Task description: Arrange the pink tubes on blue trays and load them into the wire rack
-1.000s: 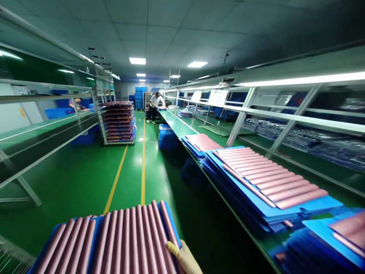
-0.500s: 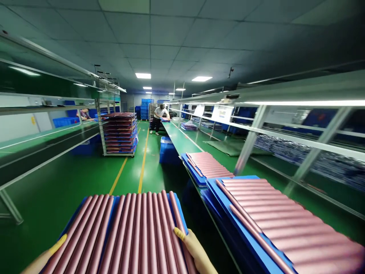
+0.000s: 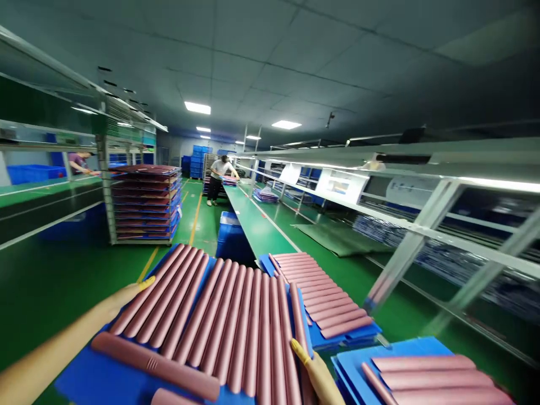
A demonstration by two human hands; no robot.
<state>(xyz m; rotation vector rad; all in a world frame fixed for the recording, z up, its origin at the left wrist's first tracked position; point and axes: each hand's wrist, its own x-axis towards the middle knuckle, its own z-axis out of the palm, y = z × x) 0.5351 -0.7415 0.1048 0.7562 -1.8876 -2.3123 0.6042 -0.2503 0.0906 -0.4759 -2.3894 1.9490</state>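
A blue sheet (image 3: 80,368) carries a row of metallic pink tubes (image 3: 236,326), laid side by side with a gap toward the left. Across its near end lies another pink tube (image 3: 156,360), and part of a further one shows at the bottom edge. My left hand (image 3: 130,295) grips the sheet's left edge, its yellow-covered thumb on top. On the opposite edge, my right hand (image 3: 316,368) is closed around the sheet, with a yellow-covered thumb against the outermost tubes. The fingers underneath are hidden. The loaded sheet is held up in front of me, tilted.
Stacked blue sheets with pink tubes (image 3: 333,304) sit on the green bench (image 3: 253,219), and another stack (image 3: 422,346) is at lower right. A loaded rack (image 3: 145,205) stands left of the aisle. A blue bin (image 3: 232,239) is beside the bench. One person (image 3: 219,171) works farther down.
The held sheet has risen in view and shifted right, toward the bench stacks. My view has turned right. The crosswise tubes at its near end now show. Both hands keep their grip.
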